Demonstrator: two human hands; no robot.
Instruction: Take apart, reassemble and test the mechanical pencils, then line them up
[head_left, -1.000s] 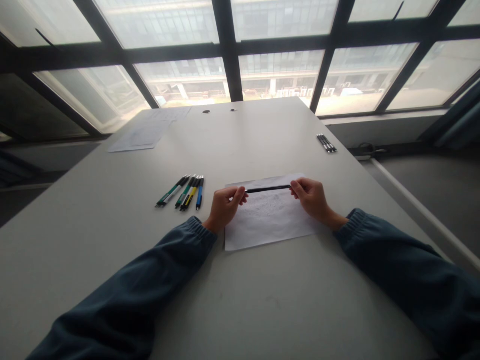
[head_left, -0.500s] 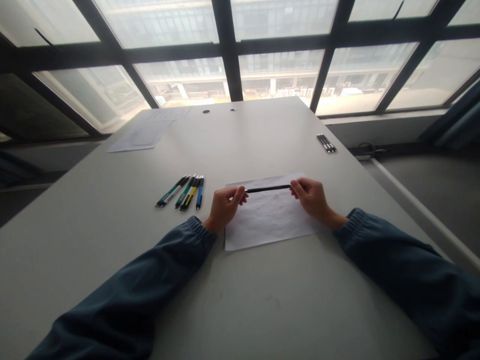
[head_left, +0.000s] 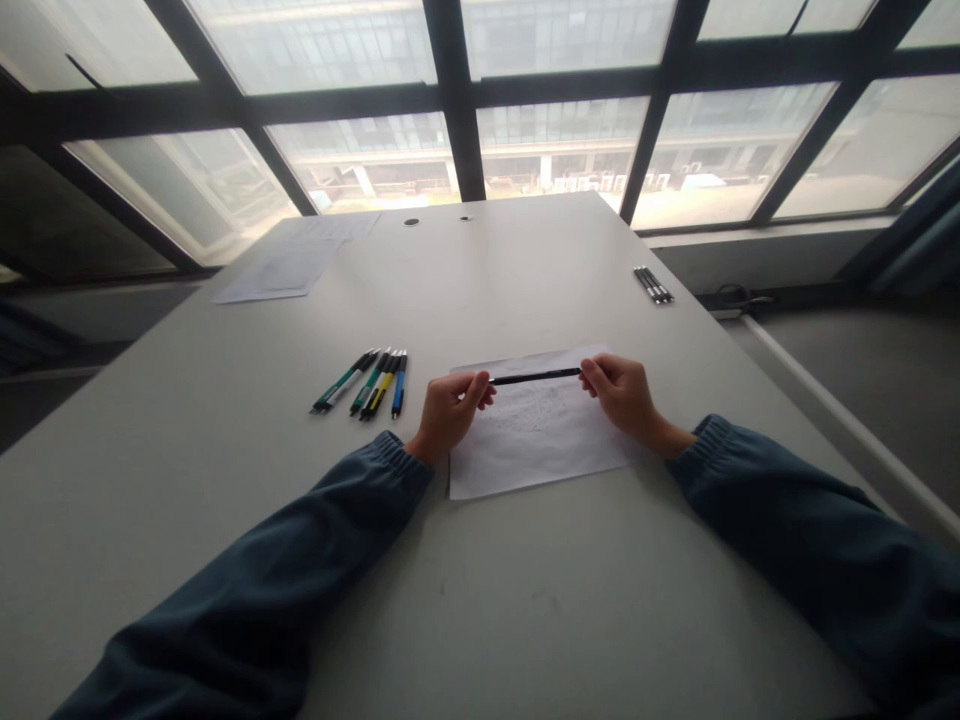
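A thin black pen (head_left: 535, 377) is held level between my two hands, just above a white sheet of paper (head_left: 537, 440) with faint marks on it. My left hand (head_left: 450, 412) pinches the pen's left end with curled fingers. My right hand (head_left: 624, 394) pinches its right end the same way. Both wrists rest near the paper's side edges on the grey table (head_left: 480, 600).
Several coloured pens (head_left: 364, 382) lie in a row left of the paper. A few dark pens (head_left: 653, 285) sit near the table's right edge. More paper sheets (head_left: 289, 260) lie at the far left corner. Large windows stand behind the table.
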